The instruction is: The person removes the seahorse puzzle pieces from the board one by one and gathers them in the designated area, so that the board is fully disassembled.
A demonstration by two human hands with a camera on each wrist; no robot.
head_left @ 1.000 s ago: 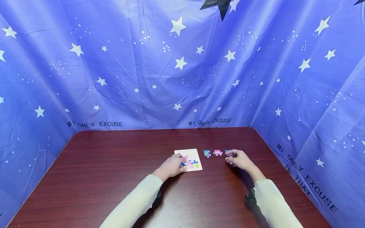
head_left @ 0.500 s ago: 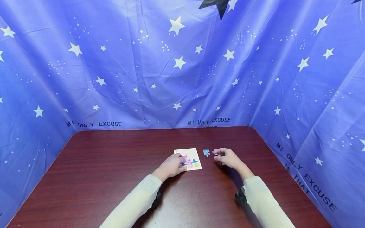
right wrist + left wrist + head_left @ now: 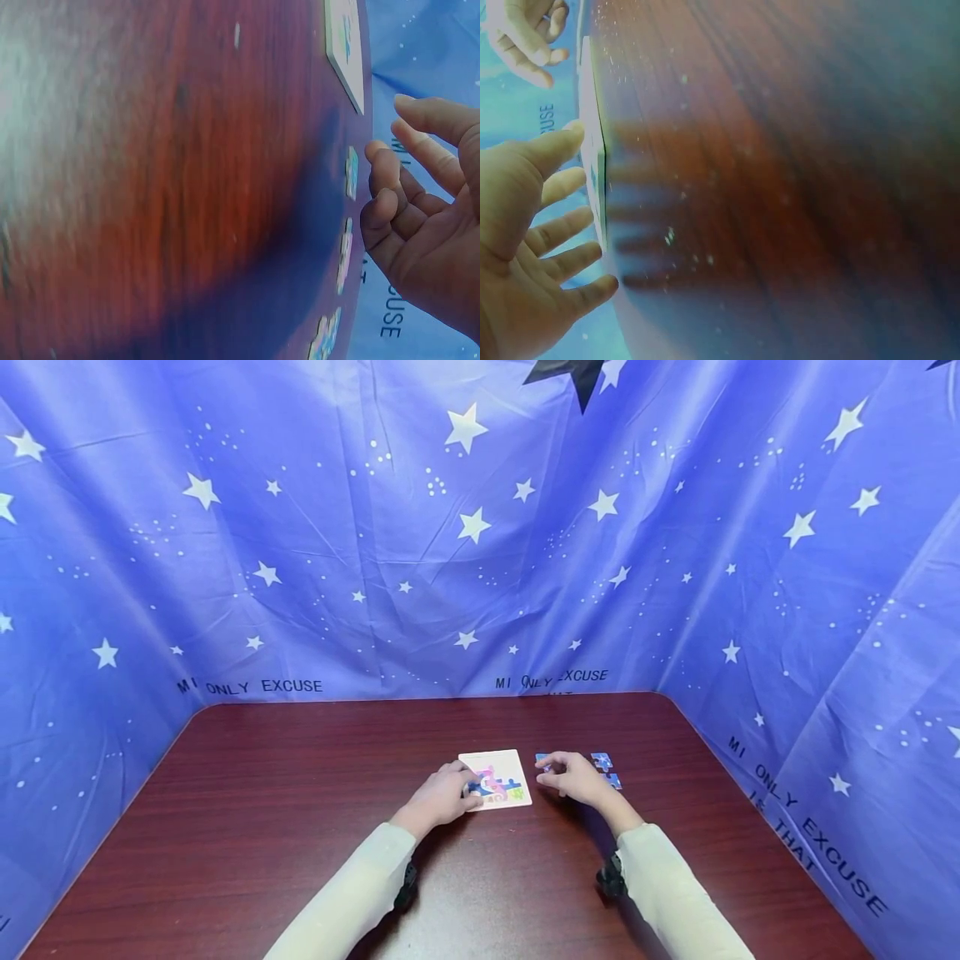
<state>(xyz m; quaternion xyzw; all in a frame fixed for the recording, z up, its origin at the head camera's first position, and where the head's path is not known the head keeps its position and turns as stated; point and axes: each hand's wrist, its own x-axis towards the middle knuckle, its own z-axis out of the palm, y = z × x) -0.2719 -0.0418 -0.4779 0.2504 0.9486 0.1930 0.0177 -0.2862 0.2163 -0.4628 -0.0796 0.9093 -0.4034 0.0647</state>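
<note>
On the table (image 3: 285, 810), right of the white puzzle board (image 3: 506, 761), lie loose puzzle pieces: a blue piece (image 3: 352, 173) nearest the board, a pink piece (image 3: 344, 256) next, then blue pieces (image 3: 602, 761) farther out. Right hand (image 3: 579, 778) hovers over the near ones, thumb and fingers apart, nothing held. Left hand (image 3: 441, 792) has fingers spread at the board's left edge, gripping nothing; firm contact hard to tell. Pieces look thin, light, stiff, probably slidey; best pinched by side edges or knobs. Board likely light too, steady by rim. Only holder is the board, bearing pink, blue, green picture parts; fitted or printed, can't tell
</note>
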